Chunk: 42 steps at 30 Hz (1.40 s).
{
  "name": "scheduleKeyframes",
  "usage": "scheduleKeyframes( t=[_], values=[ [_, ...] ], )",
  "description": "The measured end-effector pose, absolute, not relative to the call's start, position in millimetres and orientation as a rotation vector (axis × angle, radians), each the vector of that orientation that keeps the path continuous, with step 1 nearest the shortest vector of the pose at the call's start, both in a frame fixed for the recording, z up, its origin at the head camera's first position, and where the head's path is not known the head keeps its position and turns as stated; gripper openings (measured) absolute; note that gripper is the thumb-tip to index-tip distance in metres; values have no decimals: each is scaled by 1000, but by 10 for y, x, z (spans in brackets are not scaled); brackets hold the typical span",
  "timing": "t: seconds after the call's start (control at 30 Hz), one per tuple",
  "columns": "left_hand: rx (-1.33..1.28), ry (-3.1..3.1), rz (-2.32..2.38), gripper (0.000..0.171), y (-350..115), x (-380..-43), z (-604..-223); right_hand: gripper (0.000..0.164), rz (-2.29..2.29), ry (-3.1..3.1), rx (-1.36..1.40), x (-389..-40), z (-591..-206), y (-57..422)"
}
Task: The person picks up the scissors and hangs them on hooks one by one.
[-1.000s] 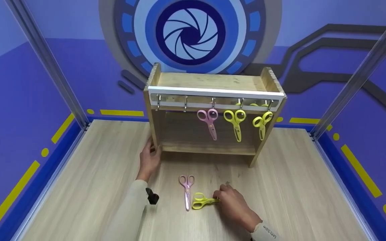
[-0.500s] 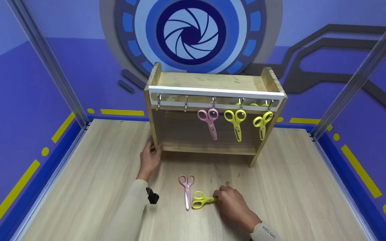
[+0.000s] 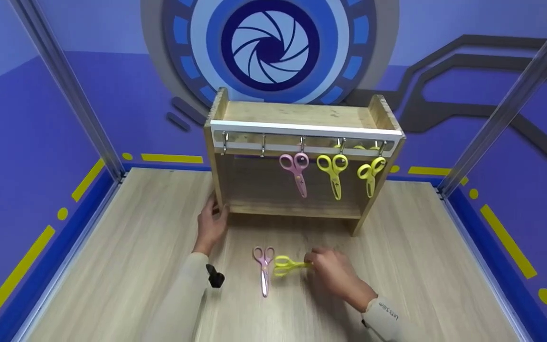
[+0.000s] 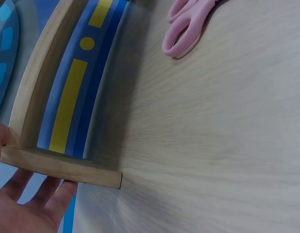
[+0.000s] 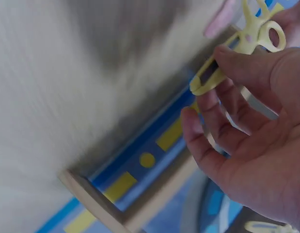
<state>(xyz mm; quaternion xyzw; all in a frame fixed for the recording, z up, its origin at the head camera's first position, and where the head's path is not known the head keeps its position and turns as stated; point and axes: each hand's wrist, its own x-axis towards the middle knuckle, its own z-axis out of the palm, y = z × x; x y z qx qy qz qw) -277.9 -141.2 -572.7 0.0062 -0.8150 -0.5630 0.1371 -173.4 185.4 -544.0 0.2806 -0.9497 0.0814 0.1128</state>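
Observation:
My right hand (image 3: pixel 334 273) pinches the blade end of a pair of yellow scissors (image 3: pixel 287 266) between thumb and fingers, with the handle loops pointing left. In the right wrist view, the yellow scissors (image 5: pixel 246 41) are tilted, loops up and away from the palm. Pink scissors (image 3: pixel 264 270) lie on the table just left of them, loops toward the rack. At the lower left of the wooden rack (image 3: pixel 297 211), my left hand (image 3: pixel 211 228) grips the side panel. The left wrist view shows the thumb and the fingers on opposite sides of that panel (image 4: pixel 62 167).
A white hook rail (image 3: pixel 249 127) runs along the rack's top front. From its hooks hang pink scissors (image 3: pixel 299 178), yellow scissors (image 3: pixel 335 178) and smaller-looking yellow scissors (image 3: pixel 371 176); the two left hooks (image 3: pixel 263 145) hold nothing. Blue printed walls (image 3: pixel 93 95) surround the wooden table (image 3: pixel 126 266).
My right hand has moved forward toward the rack and raised the yellow scissors from the table. My left hand stays on the rack's side; the pink scissors lie unchanged.

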Motion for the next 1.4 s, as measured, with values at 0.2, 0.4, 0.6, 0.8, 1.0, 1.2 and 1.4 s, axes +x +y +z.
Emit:
scheduleKeyframes(
  t=[0.2,0.4,0.6,0.8,1.0,1.2,1.4],
  values=[
    [17,-2334,-1640,52,-1404,-2815,-5723,21,289,-2536,817,-1878,-5133,1834],
    [24,-2314,-1652,59,-1399,-2846,-5733,20,424,-2329,815,-1988,-4817,1727],
    [19,-2319,-1641,58,-1402,-2847,-5730,19,590,-2267,763,-2037,-4540,1531],
    [30,-2326,-1651,58,-1404,-2848,-5755,20,728,-2206,760,-2073,-4329,1331],
    [25,-2325,-1653,56,-1411,-2843,-5748,20,850,-2209,729,-2122,-4192,1191],
    [9,-2331,-1651,57,-1397,-2826,-5757,18,959,-2225,669,-2188,-4158,1107],
    [13,-2324,-1634,54,-1392,-2812,-5746,18,979,-2228,638,-2261,-4177,1049]
  ],
)
